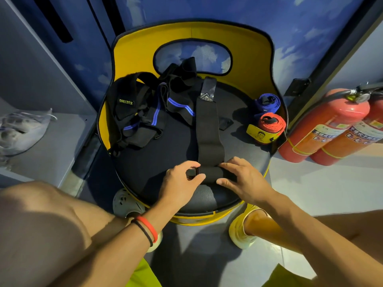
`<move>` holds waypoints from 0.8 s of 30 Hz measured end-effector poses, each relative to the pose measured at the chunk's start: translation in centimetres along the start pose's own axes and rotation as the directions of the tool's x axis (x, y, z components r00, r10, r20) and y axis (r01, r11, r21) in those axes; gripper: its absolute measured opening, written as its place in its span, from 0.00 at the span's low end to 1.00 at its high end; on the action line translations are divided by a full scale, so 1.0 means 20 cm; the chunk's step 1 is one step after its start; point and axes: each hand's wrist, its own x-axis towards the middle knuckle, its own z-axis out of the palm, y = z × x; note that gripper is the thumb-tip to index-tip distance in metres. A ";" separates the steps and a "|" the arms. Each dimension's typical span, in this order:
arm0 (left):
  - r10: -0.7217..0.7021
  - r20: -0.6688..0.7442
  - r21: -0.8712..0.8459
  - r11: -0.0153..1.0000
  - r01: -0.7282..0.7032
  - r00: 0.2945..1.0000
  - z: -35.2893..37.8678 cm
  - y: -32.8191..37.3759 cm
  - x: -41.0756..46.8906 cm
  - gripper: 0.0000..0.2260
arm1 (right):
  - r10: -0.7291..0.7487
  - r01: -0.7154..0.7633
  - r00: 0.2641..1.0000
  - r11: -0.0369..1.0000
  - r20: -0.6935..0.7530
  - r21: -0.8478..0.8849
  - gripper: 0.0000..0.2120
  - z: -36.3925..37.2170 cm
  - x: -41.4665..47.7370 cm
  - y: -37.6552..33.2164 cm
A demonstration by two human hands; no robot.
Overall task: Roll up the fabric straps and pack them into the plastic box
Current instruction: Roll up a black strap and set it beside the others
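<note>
A long black fabric strap [207, 121] lies stretched from the seat's back toward me, its near end wound into a short roll. My left hand [182, 183] pinches the roll's left end and my right hand [242, 177] grips its right end. A loose heap of black straps with blue stripes [145, 108] lies on the left of the seat. Two finished rolls, a blue roll [267, 102] and a red roll [271, 123], stand at the seat's right edge. No plastic box is in view.
The straps lie on a black round seat with a yellow backrest [248, 59]. Two red fire extinguishers [331, 129] stand on the floor to the right. A grey bag [22, 129] rests on a ledge at left. My knees and feet flank the seat.
</note>
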 end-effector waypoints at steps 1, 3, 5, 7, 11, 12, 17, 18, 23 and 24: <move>-0.016 0.033 -0.001 1.000 0.016 0.999 -0.01 0.00 0.00 0.18 | 0.006 -0.006 1.000 1.000 -0.005 0.012 0.30 0.00 0.00 0.00; -0.031 0.084 -0.004 1.000 0.031 0.996 -0.02 0.00 0.00 0.24 | 0.044 -0.042 0.999 0.996 -0.025 0.081 0.28 0.00 -0.01 -0.01; -0.036 0.084 0.027 0.999 0.034 0.996 -0.02 0.00 -0.01 0.25 | 0.090 -0.083 0.996 0.980 -0.029 0.178 0.27 0.00 -0.03 -0.01; -0.048 0.072 0.029 0.999 0.046 0.996 -0.03 0.01 -0.01 0.23 | 0.126 -0.119 0.992 0.964 -0.016 0.236 0.27 0.00 -0.05 0.00; -0.043 0.138 -0.012 0.999 0.045 0.990 -0.02 -0.02 -0.01 0.20 | 0.202 -0.202 0.979 0.935 0.028 0.290 0.29 -0.02 -0.06 -0.02; -0.046 0.165 -0.018 0.999 0.049 0.985 -0.02 -0.03 -0.02 0.17 | 0.218 -0.221 0.975 0.934 0.045 0.282 0.30 -0.02 -0.05 -0.02; -0.103 0.206 -0.038 0.993 0.113 0.973 -0.03 0.00 -0.02 0.17 | 0.224 -0.219 0.975 0.961 -0.006 0.168 0.30 0.00 -0.04 -0.04; -0.118 0.199 -0.030 0.992 0.126 0.973 -0.03 0.01 -0.01 0.19 | 0.200 -0.188 0.976 0.973 -0.081 0.136 0.27 0.02 -0.04 -0.05; -0.202 0.193 -0.002 0.978 0.206 0.960 -0.04 0.05 0.05 0.29 | -0.106 0.071 0.957 0.988 -0.269 -0.138 0.12 0.03 -0.04 -0.11; -0.214 0.181 -0.002 0.976 0.218 0.960 -0.04 0.06 0.06 0.28 | -0.140 0.098 0.961 0.979 -0.237 -0.179 0.14 0.03 -0.05 -0.12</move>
